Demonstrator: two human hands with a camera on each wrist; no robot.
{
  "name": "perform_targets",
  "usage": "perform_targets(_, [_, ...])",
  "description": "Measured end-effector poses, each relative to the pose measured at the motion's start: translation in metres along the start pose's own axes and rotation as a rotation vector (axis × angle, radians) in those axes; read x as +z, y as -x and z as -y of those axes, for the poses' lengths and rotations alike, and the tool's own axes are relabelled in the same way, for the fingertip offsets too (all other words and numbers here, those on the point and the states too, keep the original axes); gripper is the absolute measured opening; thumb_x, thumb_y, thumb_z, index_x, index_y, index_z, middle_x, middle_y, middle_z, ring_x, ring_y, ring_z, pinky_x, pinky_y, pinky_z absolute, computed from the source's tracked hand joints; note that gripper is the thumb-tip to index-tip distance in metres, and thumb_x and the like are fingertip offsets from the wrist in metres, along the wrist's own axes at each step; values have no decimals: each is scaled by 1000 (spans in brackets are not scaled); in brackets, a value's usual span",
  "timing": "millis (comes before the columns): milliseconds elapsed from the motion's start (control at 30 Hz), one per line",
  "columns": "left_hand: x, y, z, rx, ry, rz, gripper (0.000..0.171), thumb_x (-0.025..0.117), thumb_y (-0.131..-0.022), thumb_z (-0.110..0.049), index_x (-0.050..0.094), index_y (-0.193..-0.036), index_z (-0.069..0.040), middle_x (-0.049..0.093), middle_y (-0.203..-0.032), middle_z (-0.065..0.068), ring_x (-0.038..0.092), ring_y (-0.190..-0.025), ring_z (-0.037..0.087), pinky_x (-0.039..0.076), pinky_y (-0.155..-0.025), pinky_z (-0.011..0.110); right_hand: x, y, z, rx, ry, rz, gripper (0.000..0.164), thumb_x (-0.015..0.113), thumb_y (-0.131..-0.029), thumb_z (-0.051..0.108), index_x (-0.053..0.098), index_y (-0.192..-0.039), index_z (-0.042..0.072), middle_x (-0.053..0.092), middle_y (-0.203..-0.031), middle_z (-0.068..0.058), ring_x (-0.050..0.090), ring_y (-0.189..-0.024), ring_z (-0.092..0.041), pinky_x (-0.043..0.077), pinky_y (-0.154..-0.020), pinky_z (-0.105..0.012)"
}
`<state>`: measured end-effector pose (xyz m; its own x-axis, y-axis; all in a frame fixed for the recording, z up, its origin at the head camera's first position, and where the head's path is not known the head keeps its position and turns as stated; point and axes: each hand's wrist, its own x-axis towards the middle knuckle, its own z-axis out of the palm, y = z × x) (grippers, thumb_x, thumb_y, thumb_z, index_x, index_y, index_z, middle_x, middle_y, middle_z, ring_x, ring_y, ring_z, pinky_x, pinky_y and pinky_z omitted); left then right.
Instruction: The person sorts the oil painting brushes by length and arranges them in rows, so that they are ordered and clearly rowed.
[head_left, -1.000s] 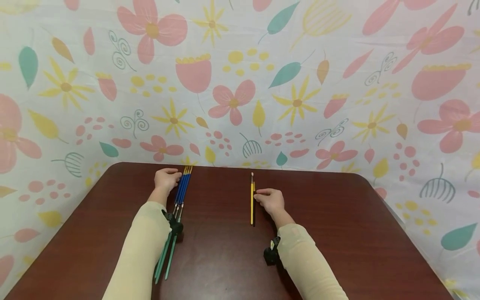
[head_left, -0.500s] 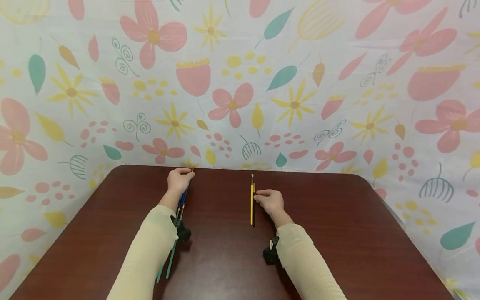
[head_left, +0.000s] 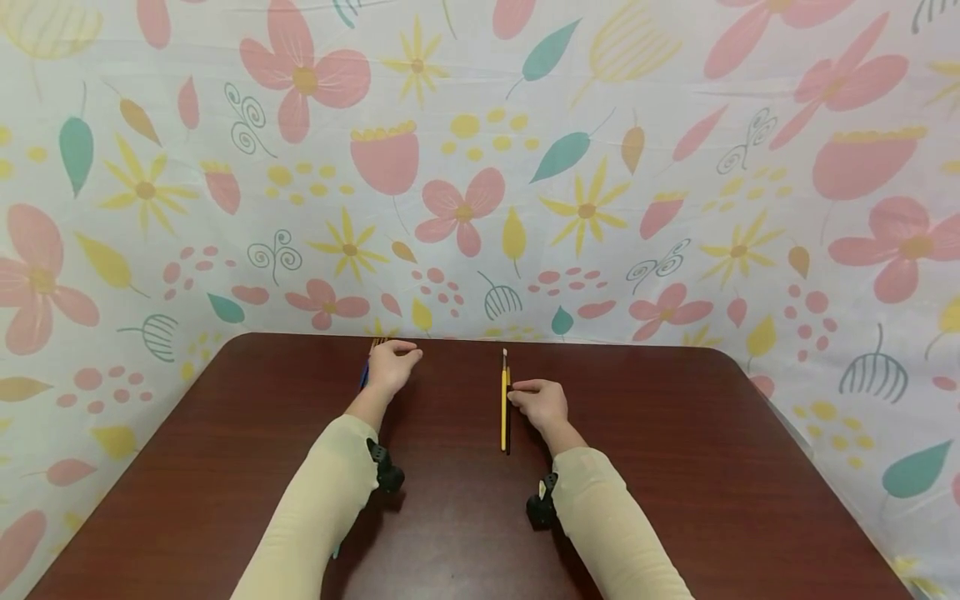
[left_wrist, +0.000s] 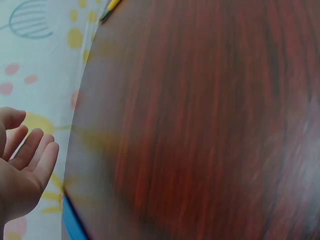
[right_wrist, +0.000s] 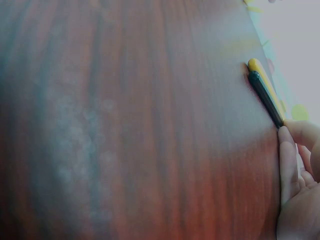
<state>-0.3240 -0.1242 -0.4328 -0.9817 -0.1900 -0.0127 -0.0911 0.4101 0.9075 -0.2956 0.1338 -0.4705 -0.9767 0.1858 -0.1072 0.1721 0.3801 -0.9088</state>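
My left hand (head_left: pixel 393 367) is over the far left of the table, and in the left wrist view its loosely bent fingers (left_wrist: pixel 46 160) hold nothing. Several blue-handled paintbrushes (head_left: pixel 364 375) lie beside and partly behind it, mostly covered by the hand and forearm. Right of centre, a yellow paintbrush (head_left: pixel 503 412) lies bristles away from me. Alongside it is a black-handled paintbrush (head_left: pixel 507 437). My right hand (head_left: pixel 543 402) pinches the black paintbrush between thumb and fingertips; in the right wrist view its black handle (right_wrist: pixel 265 97) sticks out past the fingers.
A dark red-brown wooden table (head_left: pixel 675 467) with rounded far corners stands against a flower-patterned cloth (head_left: pixel 465 125). One green handle end (head_left: pixel 335 552) peeks out beside the left sleeve.
My left hand has moved right, across the blue paintbrushes and past them, and its forearm now covers most of them and the green ones. The right hand stays at the black paintbrush.
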Motion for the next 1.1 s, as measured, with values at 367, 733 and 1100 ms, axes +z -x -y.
perform_targets(367, [39,8,-4,66,-37,55,28,66,-88,-24,69,-109,-6,63,-120,13,57,-111,30,50,-89,45,-1,0,-1,0,3,-1,22,73,-81,15,74,-102,7,74,-90,-12,66,-70,-12,54,-63,-27])
perform_targets(733, [65,18,-12,19,77,201,32,63,-90,-22,65,-116,-3,65,-111,15,67,-93,29,56,-77,36,1,1,0,-4,28,-19,21,73,-81,17,74,-99,8,72,-94,-12,66,-73,-13,55,-65,-28])
perform_targets(1100, [94,27,-22,-88,273,319,32,57,-95,-19,61,-121,-1,62,-118,15,64,-104,26,55,-86,34,2,-4,-3,-8,52,-26,20,73,-80,18,75,-99,10,72,-93,-10,66,-72,-15,55,-64,-29])
